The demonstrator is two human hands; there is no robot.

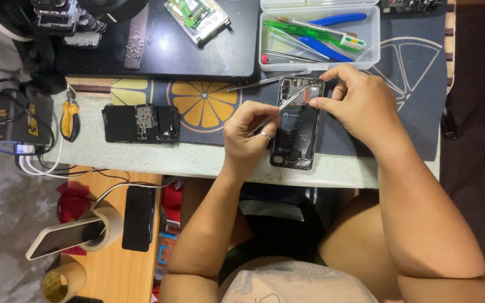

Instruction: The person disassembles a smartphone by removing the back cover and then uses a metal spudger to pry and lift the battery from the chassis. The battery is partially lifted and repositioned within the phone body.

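Opened phone [297, 126], back cover off, lying flat near the front edge of the tabletop [141, 154], partly on a dark mat with orange-slice print [203, 104]. Left hand [248, 137] pinched shut on slim metal tweezers [279, 112], tips angled up into the phone's upper half. Ring on one finger. Right hand [360, 101] coming in from the right, fingertips closed together at the phone's upper right edge, touching it; what sits between them too small to make out.

Just above the phone, a second metal tool [259, 83] lying loose on the mat, tip close to the phone's top corner. Behind that, a clear plastic tray [374, 39] crowded with blue-handled and green tools, right over the working spot. Left of it, a black slab [197, 56] carrying a part-stripped device [197, 17] and a scatter of small screws [135, 45].

Further left on the tabletop, a separated black phone panel [140, 124], then yellow-handled pliers [69, 119] near the corner. Below the edge, a lower wooden surface with a dark phone [138, 217], another phone [65, 238] propped on a tape roll [110, 221].
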